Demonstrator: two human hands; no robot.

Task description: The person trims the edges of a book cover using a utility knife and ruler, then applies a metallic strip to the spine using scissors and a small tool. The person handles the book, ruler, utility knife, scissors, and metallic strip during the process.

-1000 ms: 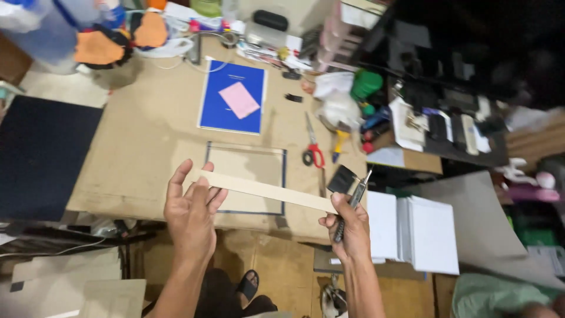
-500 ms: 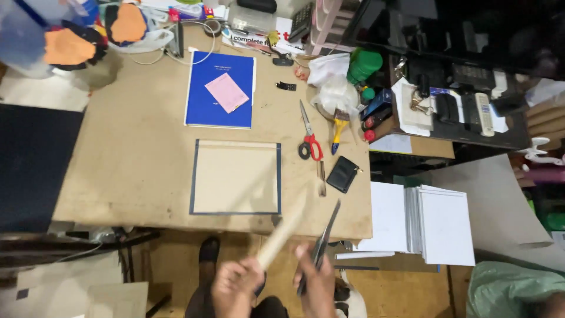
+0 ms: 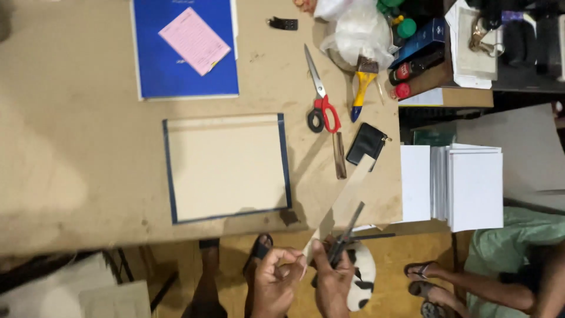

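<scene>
Brown table (image 3: pixel 76 153) fills most of the view. At its middle lies a tan board (image 3: pixel 226 168) with a dark blue edge. At six o'clock the left hand (image 3: pixel 275 282) pinches the near end of a long, thin, pale strip (image 3: pixel 347 197). It slants up toward one o'clock, over the table edge. Just beside it, the right hand (image 3: pixel 332 280) grips a dark blade (image 3: pixel 348 232). Red scissors (image 3: pixel 321 97) lie at twelve o'clock.
</scene>
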